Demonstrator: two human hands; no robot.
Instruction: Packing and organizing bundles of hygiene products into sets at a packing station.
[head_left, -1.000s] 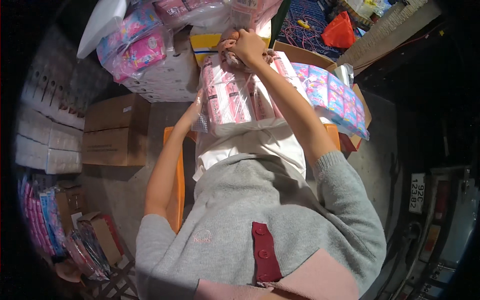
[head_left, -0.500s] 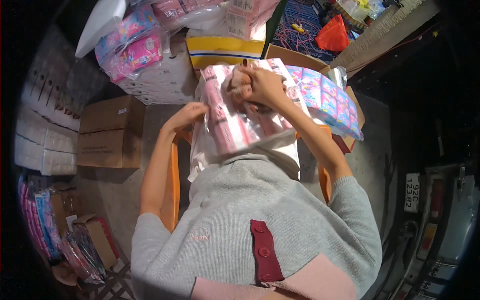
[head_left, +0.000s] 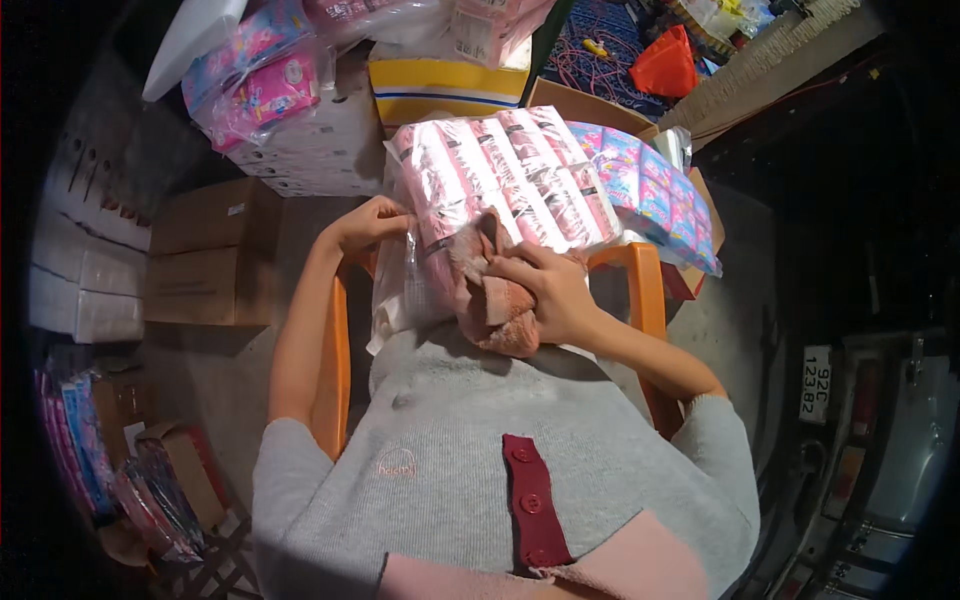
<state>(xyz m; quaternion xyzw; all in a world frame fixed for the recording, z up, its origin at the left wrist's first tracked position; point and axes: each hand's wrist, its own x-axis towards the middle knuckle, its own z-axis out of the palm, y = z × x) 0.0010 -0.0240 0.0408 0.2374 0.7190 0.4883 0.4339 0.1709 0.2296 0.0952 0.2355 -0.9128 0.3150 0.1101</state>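
With completion unclear, the pack's [head_left: 515, 180] left edge is being pinched by the left hand [head_left: 370, 224], a cloth [head_left: 503, 305] being clutched by the right hand [head_left: 560, 292].

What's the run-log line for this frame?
left hand: pinching wrap | right hand: holding cloth at pack's near edge | pack: on lap | beyond: yellow box

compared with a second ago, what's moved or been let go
The right hand has brought the cloth from the pack's far end back toward the body, to its near edge. Nothing was visibly let go: that hand still grips the cloth. The left hand stays at the left side of the pack; the yellow box beyond stays put.
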